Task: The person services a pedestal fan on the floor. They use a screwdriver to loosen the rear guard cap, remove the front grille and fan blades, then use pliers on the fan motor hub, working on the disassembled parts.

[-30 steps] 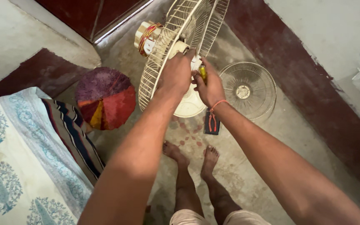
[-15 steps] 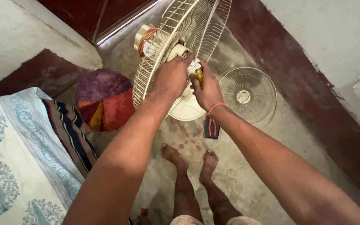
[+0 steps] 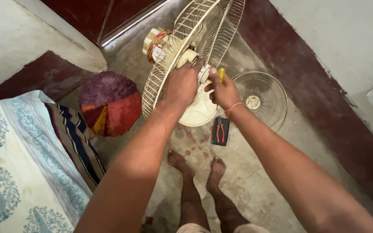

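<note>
A cream table fan stands on the floor with its wire rear guard tilted up and an exposed motor with copper windings behind it. My left hand grips the fan at the hub, inside the guard's lower rim. My right hand is closed round a yellow-handled screwdriver, its tip pointed at the hub. The fan's round cream base shows just below both hands.
The detached front guard lies flat on the floor to the right. Red-handled pliers on a dark pouch lie near my bare feet. A round multicoloured mat and patterned bedding are to the left.
The fan and both hands sit a little further left and lower in view. My right hand has lifted the screwdriver's handle slightly above its knuckles.
</note>
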The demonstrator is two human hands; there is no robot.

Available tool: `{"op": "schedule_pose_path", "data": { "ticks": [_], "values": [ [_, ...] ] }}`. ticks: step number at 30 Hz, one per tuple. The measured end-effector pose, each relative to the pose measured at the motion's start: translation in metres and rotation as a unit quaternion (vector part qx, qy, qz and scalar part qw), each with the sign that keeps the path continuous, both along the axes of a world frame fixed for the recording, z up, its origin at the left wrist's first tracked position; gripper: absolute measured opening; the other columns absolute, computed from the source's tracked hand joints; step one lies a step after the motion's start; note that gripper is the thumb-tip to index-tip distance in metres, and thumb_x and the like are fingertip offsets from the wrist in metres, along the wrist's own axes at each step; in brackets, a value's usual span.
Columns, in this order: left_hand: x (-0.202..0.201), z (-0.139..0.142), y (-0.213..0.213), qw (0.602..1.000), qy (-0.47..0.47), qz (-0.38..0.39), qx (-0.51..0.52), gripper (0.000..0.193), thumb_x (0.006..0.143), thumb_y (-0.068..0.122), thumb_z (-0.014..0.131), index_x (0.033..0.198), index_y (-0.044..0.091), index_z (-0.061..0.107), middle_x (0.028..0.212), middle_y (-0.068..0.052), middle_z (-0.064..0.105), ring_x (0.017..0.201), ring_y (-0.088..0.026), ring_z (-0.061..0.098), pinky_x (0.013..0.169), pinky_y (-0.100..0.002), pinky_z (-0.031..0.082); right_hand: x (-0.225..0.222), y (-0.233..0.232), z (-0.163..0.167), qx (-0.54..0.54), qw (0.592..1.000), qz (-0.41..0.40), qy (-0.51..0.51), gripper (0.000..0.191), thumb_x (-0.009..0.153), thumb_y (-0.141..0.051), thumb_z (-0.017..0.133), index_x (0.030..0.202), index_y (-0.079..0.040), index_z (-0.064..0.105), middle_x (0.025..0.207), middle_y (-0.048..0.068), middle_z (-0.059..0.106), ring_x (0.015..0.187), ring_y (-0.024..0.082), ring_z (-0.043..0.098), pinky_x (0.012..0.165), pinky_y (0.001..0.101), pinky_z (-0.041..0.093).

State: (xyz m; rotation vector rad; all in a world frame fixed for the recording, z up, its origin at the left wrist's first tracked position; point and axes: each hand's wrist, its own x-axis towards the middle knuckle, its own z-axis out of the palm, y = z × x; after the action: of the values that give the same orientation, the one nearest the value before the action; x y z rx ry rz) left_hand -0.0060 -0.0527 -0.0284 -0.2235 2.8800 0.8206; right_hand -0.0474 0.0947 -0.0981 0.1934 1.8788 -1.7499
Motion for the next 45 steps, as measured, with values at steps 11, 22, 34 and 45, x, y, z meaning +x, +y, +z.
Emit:
{"op": "schedule_pose_path", "data": {
  "ticks": [11,22,34,45],
  "values": [
    [0.004,0.008,0.002,1.000,0.014,0.006,0.000,0.046,0.101,0.012,0.045,0.146,0.018,0.054,0.114,-0.017,0.068,0.093,-0.035,0.072,0.085,-0.048,0.055,0.022,0.012,0.002,0.122,0.886,0.028,0.447,0.047,0.094,-0.033,0.075,0.129,-0.003,0.064,0.103,0.014,0.069,0.086,0.022,0.067,0.076,0.0365,0.054],
    [0.007,-0.003,0.003,0.988,0.121,-0.038,-0.084,0.059,0.084,-0.004,0.061,0.141,0.010,0.058,0.108,-0.019,0.070,0.094,-0.039,0.070,0.083,-0.049,0.056,0.010,0.022,-0.012,0.105,0.982,0.033,0.156,0.044,0.106,-0.045,0.067,0.113,-0.002,0.069,0.090,0.010,0.070,0.072,0.018,0.059,0.066,0.0355,0.050],
    [0.011,0.013,0.008,0.997,0.065,0.027,-0.036,0.063,0.087,-0.001,0.058,0.146,0.022,0.054,0.113,-0.014,0.068,0.094,-0.036,0.070,0.082,-0.048,0.055,-0.007,0.015,0.011,0.031,0.989,0.091,0.109,0.043,0.101,-0.048,0.055,0.116,-0.010,0.068,0.090,0.006,0.077,0.066,0.012,0.067,0.050,0.0293,0.054],
    [0.011,0.011,0.038,0.986,0.081,0.104,-0.101,0.055,0.088,0.011,0.064,0.141,0.027,0.061,0.102,-0.011,0.071,0.091,-0.035,0.070,0.081,-0.051,0.054,-0.028,0.033,-0.008,0.093,0.880,0.210,0.415,0.071,0.082,-0.037,0.087,0.126,-0.006,0.040,0.070,0.010,0.062,0.057,0.022,0.060,0.057,0.0402,0.050]
  ]
}}
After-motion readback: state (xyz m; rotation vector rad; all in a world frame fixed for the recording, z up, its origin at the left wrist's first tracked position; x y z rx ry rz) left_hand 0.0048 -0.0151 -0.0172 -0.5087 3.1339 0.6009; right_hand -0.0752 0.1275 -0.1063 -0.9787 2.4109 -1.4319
